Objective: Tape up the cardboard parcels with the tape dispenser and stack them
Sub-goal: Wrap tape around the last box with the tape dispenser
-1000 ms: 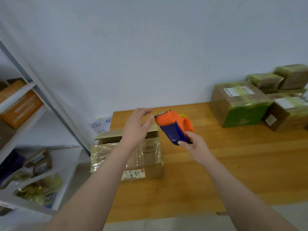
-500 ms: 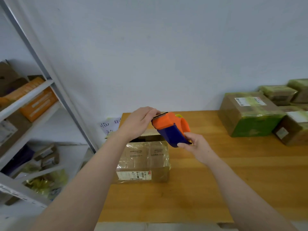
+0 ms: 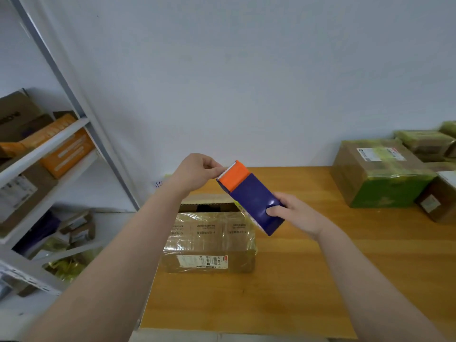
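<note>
Taped parcels point(image 3: 380, 174) sit far right by the wall point(image 3: 246, 82); metal shelving point(image 3: 49, 141) holding boxes stands left. Cardboard parcel point(image 3: 209, 240), back flap open, lies on the wooden tabletop point(image 3: 320, 280) below both hands. Right hand point(image 3: 296, 215) grips the blue body of the tape dispenser point(image 3: 249, 196), tilted in the air; left hand point(image 3: 195, 171) fingers pinch at its toothed orange end

Soft, even indoor light; faint shadows, wide-angle bending, blurred right edge.
</note>
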